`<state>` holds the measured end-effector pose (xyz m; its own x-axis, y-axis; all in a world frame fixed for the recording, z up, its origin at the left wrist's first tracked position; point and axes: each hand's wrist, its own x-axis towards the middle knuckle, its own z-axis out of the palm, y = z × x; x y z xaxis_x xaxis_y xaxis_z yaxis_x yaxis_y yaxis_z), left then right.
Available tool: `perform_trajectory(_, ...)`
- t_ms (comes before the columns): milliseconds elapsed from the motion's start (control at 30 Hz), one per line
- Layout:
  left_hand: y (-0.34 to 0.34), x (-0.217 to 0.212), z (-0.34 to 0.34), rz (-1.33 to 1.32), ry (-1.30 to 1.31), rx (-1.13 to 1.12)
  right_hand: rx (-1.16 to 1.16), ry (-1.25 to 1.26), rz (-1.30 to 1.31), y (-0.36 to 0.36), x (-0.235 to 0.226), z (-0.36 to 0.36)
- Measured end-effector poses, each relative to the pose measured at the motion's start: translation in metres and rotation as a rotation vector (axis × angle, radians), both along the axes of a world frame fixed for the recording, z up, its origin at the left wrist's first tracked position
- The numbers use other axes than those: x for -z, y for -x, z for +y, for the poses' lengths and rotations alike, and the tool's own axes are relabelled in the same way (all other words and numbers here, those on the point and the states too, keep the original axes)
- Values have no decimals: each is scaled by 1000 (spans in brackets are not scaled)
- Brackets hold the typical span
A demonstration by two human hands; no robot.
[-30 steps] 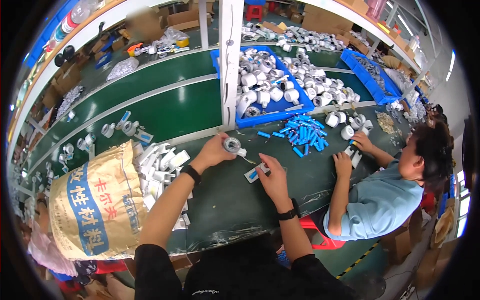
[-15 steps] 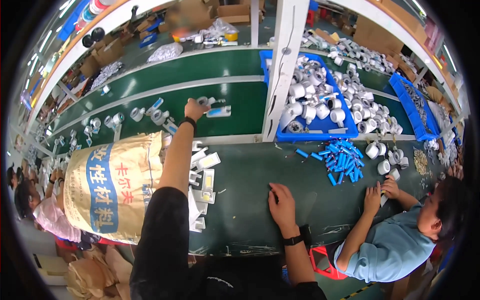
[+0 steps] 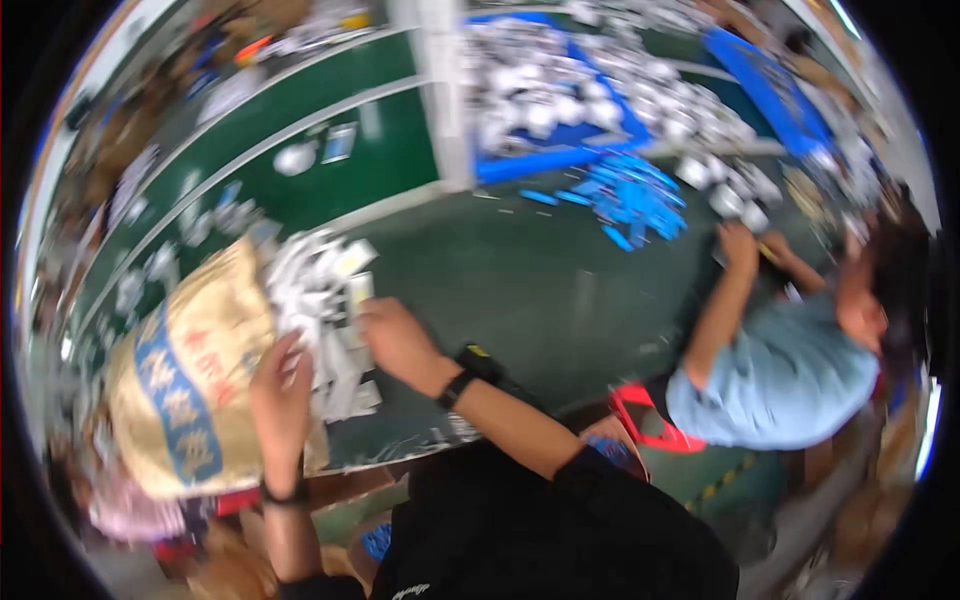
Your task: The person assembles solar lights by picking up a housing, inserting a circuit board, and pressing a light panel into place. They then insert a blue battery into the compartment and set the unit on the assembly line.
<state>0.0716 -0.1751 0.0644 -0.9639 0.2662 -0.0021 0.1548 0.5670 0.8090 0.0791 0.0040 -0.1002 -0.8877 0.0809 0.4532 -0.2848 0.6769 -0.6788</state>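
Note:
The picture is blurred by head motion. A tan woven sack (image 3: 190, 390) with blue and red print lies on its side on the green table (image 3: 520, 290), and white flat pieces (image 3: 335, 290) spill from its mouth. My left hand (image 3: 280, 395), with a dark wristband, rests at the sack's mouth on the edge of the white pile. My right hand (image 3: 395, 340), with a black watch on the wrist, is on the pile just to the right. The blur hides whether either hand grips a piece.
A person in a light blue shirt (image 3: 790, 370) works at the table's right end near a heap of small blue pieces (image 3: 630, 200). Behind a white post (image 3: 440, 90) stands a blue tray (image 3: 560, 160) of white parts. A green conveyor (image 3: 300, 170) runs at the back.
My left hand has come back from the far conveyor to the sack's mouth. My right hand has slid left across the table onto the white pile. The view has swung and blurred.

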Motion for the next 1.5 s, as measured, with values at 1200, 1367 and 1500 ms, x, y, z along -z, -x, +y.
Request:
perform_trajectory(1200, -82, 60, 91, -902, -1176, 400, 8, -167, 123, -161, -147, 66)
perform_trajectory(1367, -81, 58, 90, -940, -1152, 394, 15, -151, 126, -160, -142, 65)
perform_trajectory(1500, -83, 61, 91, -1030, -1115, 390, 105, -39, 81, -162, -137, 73)
